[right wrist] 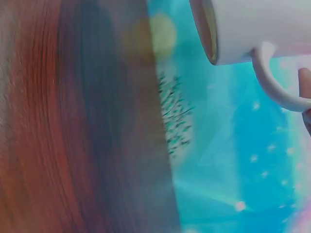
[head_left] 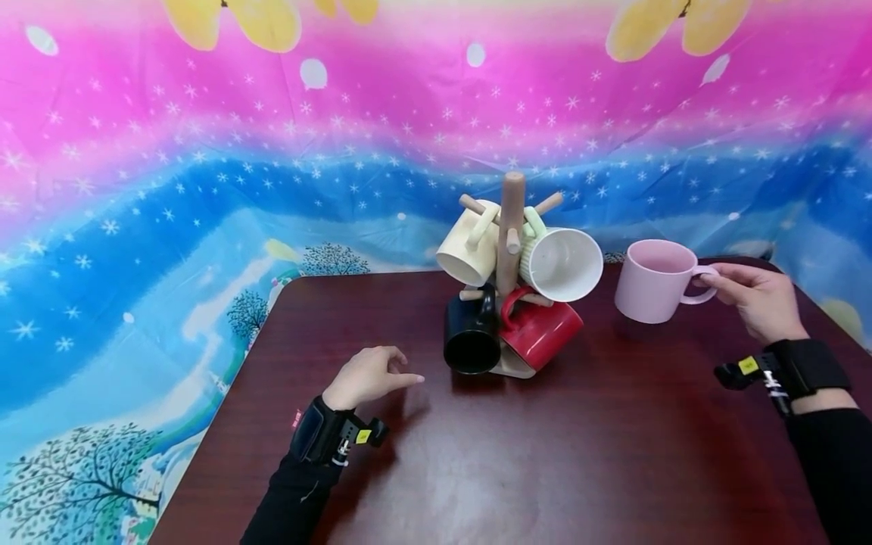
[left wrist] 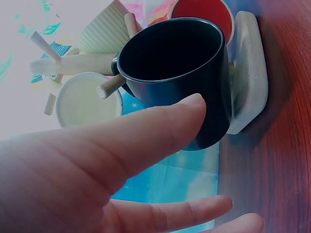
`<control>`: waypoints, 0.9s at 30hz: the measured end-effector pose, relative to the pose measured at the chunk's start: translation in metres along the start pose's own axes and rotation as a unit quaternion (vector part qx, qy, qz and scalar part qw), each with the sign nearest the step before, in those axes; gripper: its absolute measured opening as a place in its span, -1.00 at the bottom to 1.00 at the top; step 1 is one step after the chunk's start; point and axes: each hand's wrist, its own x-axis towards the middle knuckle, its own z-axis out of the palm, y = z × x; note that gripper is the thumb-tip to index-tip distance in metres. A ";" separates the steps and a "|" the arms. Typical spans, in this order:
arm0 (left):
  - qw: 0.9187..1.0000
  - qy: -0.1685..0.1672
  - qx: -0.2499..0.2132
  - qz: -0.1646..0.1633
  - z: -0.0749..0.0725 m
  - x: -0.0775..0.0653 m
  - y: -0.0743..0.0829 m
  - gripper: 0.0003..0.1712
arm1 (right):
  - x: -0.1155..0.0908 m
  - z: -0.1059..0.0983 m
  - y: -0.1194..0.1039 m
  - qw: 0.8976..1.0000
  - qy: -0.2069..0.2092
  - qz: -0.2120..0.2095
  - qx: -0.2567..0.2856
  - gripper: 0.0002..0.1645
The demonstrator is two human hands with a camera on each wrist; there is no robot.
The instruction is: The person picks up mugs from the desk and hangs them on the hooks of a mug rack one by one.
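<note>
My right hand [head_left: 766, 299] pinches the handle of a pink mug [head_left: 647, 284], which is upright over the far right of the table. In the right wrist view, the mug [right wrist: 252, 29] shows against the backdrop with fingertips [right wrist: 305, 85] at its handle. A wooden mug tree [head_left: 512, 197] holds a cream mug [head_left: 470, 242] and a pale green mug [head_left: 565, 265] above, a black mug [head_left: 463, 325] and a red mug [head_left: 545, 333] below. Left of the black mug, my left hand [head_left: 368, 376] hovers with relaxed fingers, holding nothing; its thumb overlaps that mug [left wrist: 170, 92] in the left wrist view.
The tree's pale base [left wrist: 250, 73] stands on a dark red-brown wooden table [head_left: 545, 462]. Bare pegs [head_left: 548, 203] stick out from the tree near the hung mugs. A colourful patterned cloth [head_left: 381, 113] hangs behind the table and along its left side.
</note>
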 end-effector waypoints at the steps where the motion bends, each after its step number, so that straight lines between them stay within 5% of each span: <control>1: 1.000 0.000 0.000 0.001 0.000 0.000 0.001 -0.48 | -0.005 -0.001 -0.002 1.000 0.016 -0.001 -0.004 -0.78; 7: 1.000 0.000 0.001 0.003 -0.001 -0.001 0.004 -0.49 | -0.041 -0.010 -0.011 0.996 0.083 -0.013 0.004 -0.84; 18: 1.000 -0.008 -0.009 0.019 -0.002 -0.004 0.006 -0.49 | -0.110 -0.002 -0.026 0.991 0.074 -0.065 0.090 -0.70; 22: 1.000 -0.004 -0.007 0.018 -0.002 -0.005 0.006 -0.49 | -0.127 0.018 -0.037 0.978 0.034 -0.112 0.174 -0.71; 27: 1.000 -0.004 -0.009 0.017 -0.002 -0.007 0.007 -0.49 | -0.139 0.048 -0.062 0.966 -0.027 -0.149 0.207 -0.71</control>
